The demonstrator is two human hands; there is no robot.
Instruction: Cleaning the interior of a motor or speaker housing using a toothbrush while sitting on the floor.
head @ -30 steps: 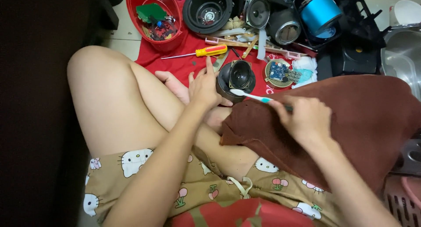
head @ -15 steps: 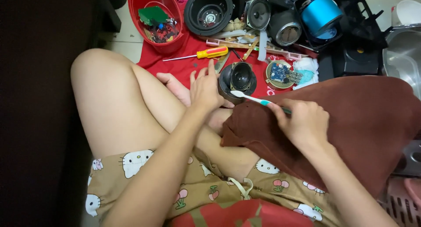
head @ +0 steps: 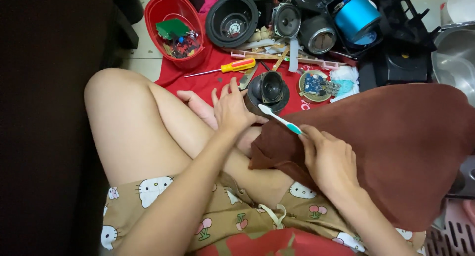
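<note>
Head view: my left hand (head: pixel 232 110) still steadies the small black speaker (head: pixel 268 90) at upper centre, fingers wrapped round its side. My right hand (head: pixel 329 157) grips the toothbrush (head: pixel 279 119); its bristles have drawn back slightly from the cone, mid-stroke.

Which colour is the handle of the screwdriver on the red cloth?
Yellow, with an orange-red end; the screwdriver shows in the head view.

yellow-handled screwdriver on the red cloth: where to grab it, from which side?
Probably grip the yellow handle: it is the thick end of the screwdriver, which lies flat on the red cloth. Come from above, fingers across the handle; the red tub and a metal strip crowd its sides.
</note>
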